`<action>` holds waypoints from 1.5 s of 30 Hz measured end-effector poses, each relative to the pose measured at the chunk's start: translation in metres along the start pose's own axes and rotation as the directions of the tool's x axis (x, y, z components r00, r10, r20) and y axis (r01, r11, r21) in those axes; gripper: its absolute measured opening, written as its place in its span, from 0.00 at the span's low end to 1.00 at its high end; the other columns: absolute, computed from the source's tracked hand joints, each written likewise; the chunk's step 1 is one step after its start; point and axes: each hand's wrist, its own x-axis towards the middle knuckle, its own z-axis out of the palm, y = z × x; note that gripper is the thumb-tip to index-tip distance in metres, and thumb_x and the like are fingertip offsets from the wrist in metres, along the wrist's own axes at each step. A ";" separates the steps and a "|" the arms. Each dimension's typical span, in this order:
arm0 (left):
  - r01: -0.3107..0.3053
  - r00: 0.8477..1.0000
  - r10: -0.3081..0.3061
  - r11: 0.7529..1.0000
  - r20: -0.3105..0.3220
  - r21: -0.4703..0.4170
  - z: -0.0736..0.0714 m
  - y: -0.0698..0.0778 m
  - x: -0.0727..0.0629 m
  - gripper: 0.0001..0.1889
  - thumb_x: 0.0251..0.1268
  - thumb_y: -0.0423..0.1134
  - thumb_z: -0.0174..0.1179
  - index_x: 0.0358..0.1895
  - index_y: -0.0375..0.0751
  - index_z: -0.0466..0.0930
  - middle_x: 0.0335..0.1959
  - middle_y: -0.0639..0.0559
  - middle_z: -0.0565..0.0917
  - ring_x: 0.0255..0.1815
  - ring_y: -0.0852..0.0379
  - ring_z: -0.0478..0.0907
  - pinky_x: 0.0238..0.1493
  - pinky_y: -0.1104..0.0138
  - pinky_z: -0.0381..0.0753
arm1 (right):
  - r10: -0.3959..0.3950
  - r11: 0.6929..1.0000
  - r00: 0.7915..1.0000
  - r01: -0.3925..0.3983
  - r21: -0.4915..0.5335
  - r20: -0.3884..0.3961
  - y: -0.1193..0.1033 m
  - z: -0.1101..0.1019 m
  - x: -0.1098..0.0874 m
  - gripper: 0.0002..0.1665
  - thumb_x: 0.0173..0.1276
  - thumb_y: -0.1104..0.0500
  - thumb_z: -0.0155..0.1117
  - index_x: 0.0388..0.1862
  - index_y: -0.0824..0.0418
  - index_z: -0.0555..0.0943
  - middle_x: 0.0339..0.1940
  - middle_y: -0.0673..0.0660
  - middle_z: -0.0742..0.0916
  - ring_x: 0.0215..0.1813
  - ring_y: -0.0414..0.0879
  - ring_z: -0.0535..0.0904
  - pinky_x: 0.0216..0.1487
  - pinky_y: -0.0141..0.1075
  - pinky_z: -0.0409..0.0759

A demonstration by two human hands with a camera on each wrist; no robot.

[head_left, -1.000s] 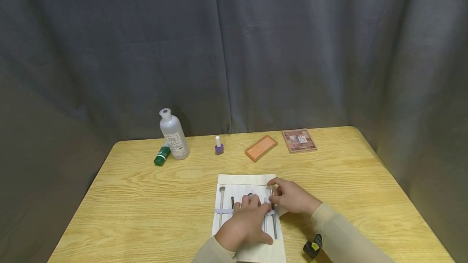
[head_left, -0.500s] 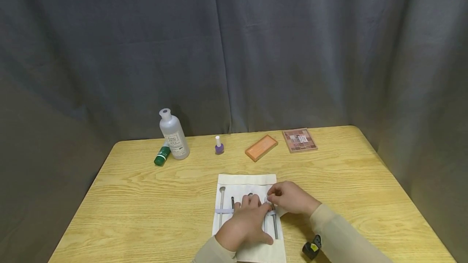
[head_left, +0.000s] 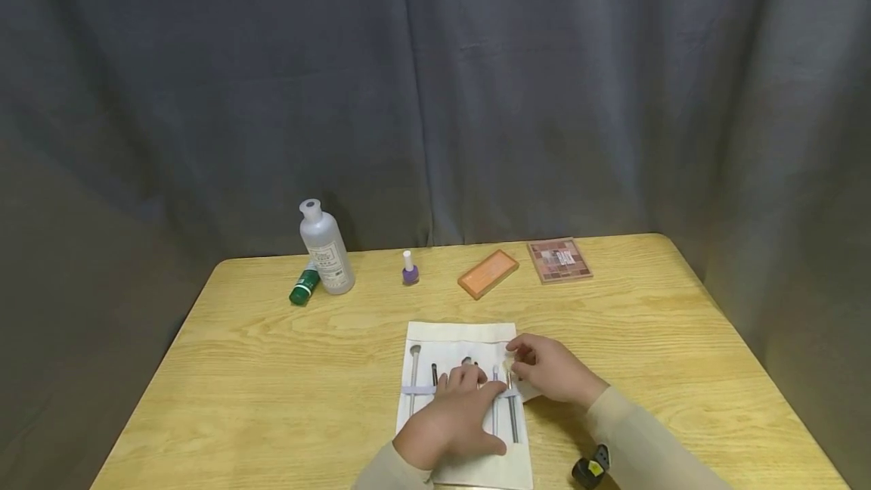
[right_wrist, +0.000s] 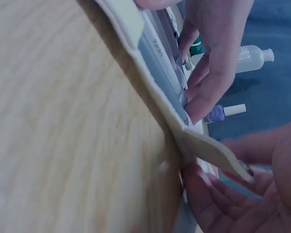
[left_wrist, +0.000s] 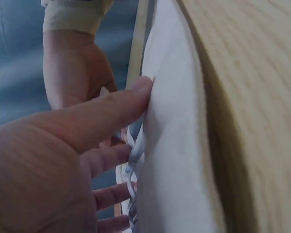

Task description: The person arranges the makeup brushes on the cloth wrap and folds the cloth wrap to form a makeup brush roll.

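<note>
A white fabric brush roll [head_left: 461, 333] lies open on the table, with several makeup brushes under its pale elastic band. My left hand [head_left: 454, 420] rests on it, fingers spread, covering the middle brushes. In the left wrist view its thumb [left_wrist: 114, 109] touches the white fabric. My right hand [head_left: 554, 373] is at the roll's right edge, fingers bent loosely beside the head of the rightmost makeup brush [head_left: 513, 418]; a small gap shows there. The right wrist view shows a fabric strap [right_wrist: 213, 149] with a snap sticking out between that hand's fingers.
Along the back stand a clear bottle [head_left: 327, 252], a green tube [head_left: 305, 287] and a purple nail polish bottle [head_left: 410, 272]. An orange case [head_left: 488, 275] and an eyeshadow palette [head_left: 560, 261] lie to their right. A black device [head_left: 589, 469] sits by the right sleeve.
My right hand has drawn slightly right, away from the rightmost brush's head, which its fingertips covered half a second ago. The left hand has stayed on the roll.
</note>
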 end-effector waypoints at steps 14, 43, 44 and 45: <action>-0.050 0.999 0.049 0.999 0.015 0.020 -0.001 -0.008 -0.008 0.48 0.50 0.58 0.74 0.77 0.59 0.62 0.71 0.52 0.64 0.79 0.45 0.51 0.77 0.47 0.53 | 0.019 0.995 0.996 -0.027 0.091 0.082 0.009 -0.003 -0.025 0.16 0.66 0.60 0.71 0.51 0.59 0.81 0.24 0.54 0.77 0.26 0.45 0.72 0.26 0.33 0.71; 0.027 0.988 -0.015 0.997 -0.154 0.077 -0.014 -0.052 -0.060 0.18 0.61 0.35 0.62 0.55 0.47 0.84 0.54 0.53 0.81 0.65 0.44 0.74 0.69 0.39 0.62 | -0.006 0.994 1.000 0.007 -0.108 0.014 0.002 -0.021 0.028 0.22 0.63 0.67 0.69 0.56 0.66 0.78 0.25 0.52 0.78 0.25 0.43 0.71 0.27 0.36 0.71; 0.019 0.990 -0.005 0.995 -0.142 0.099 -0.014 -0.051 -0.061 0.19 0.59 0.34 0.63 0.55 0.48 0.85 0.54 0.54 0.81 0.64 0.45 0.74 0.69 0.40 0.63 | -0.004 0.993 1.000 0.005 -0.117 0.010 0.000 -0.021 0.032 0.22 0.63 0.67 0.69 0.57 0.66 0.77 0.26 0.52 0.79 0.26 0.43 0.72 0.28 0.36 0.72; 0.007 0.991 0.009 0.993 -0.130 0.122 -0.014 -0.050 -0.062 0.20 0.57 0.33 0.64 0.54 0.49 0.85 0.53 0.55 0.82 0.61 0.48 0.76 0.67 0.43 0.66 | -0.006 0.992 1.000 0.007 -0.125 0.009 -0.002 -0.021 0.037 0.23 0.63 0.67 0.69 0.57 0.67 0.77 0.28 0.53 0.79 0.27 0.44 0.72 0.29 0.36 0.73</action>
